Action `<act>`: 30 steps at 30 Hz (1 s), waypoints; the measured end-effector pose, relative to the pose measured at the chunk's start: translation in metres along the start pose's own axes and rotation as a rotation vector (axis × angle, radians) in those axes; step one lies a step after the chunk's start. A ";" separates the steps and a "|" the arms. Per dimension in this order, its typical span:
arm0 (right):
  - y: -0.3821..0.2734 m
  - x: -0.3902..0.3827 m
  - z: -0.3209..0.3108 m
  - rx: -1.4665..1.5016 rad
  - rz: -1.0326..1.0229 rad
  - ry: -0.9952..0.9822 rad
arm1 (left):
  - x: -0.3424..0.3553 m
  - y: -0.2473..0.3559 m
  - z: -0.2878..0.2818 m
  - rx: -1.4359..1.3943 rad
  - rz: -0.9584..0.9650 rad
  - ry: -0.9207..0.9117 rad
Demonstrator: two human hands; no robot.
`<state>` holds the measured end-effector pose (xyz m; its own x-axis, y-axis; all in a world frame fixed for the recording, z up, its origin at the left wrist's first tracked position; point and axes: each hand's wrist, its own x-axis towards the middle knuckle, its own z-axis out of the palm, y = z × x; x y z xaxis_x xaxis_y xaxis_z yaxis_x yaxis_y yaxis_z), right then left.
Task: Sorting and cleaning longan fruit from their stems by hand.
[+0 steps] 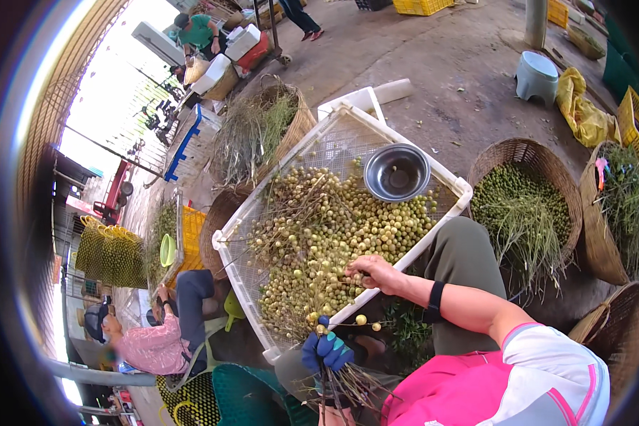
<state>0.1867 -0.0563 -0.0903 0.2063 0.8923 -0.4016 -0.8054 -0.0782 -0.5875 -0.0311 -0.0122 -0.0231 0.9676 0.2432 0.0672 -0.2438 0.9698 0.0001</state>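
A white mesh-bottomed plastic tray (224,236) sits tilted before me, heaped with small round yellow-green fruits (387,238) and thin stems. My left hand (326,351), in a blue glove, is closed around a bunch of twiggy stems (348,387) at the tray's near corner. Several fruits hang on those stems, two of them just beyond the tray's rim. My right hand (376,275), bare, reaches over the near edge with its fingers curled in at the fruits; what lies between the fingertips is hidden. A steel bowl (397,172) rests on the fruit at the tray's far side.
Right of my knee stands a wicker basket (525,148) of greener fruits and stems. More baskets flank it, with a blue-grey stool (536,77) and yellow sack (581,110) behind. Stem-filled basket (302,117) lies beyond the tray. At left another person (156,344) sits near a yellow crate (192,238).
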 end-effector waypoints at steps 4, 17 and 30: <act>0.001 -0.004 -0.008 0.332 0.092 -0.116 | 0.008 -0.007 0.006 -0.039 0.048 0.030; -0.029 -0.059 0.019 -0.100 -0.055 -0.269 | -0.001 -0.004 0.023 0.054 0.076 0.027; 0.016 -0.025 0.056 -0.100 -0.132 -0.127 | -0.007 -0.002 0.002 0.030 0.050 0.052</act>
<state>0.1375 -0.0550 -0.0502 0.2292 0.9461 -0.2287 -0.7158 0.0046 -0.6983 -0.0380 -0.0155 -0.0214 0.9562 0.2924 0.0157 -0.2927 0.9558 0.0279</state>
